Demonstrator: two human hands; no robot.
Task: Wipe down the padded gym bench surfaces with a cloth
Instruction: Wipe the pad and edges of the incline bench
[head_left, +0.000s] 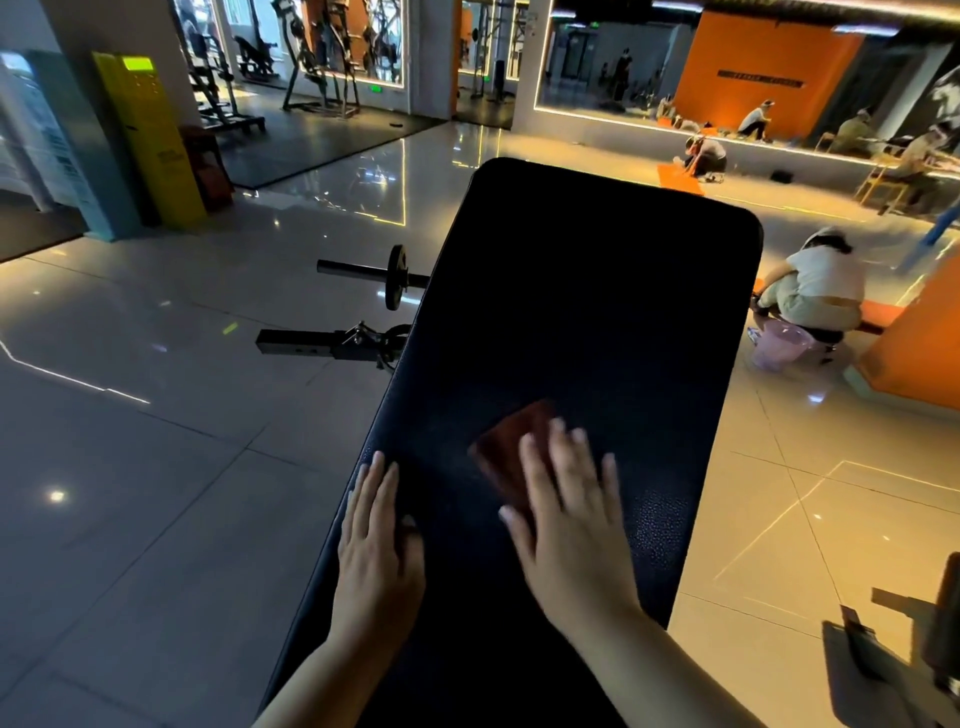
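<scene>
Cloth (505, 453) beneath fingers (563, 457) of right hand (569, 525).

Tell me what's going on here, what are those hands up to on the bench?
A person is wiping a black padded bench with a reddish-brown cloth. The right hand presses flat on the cloth with straight fingers, on the nearer part of the pad, and looks slightly motion-blurred. The left hand rests flat along the pad's left edge. A barbell lies on the floor to the left.
</scene>
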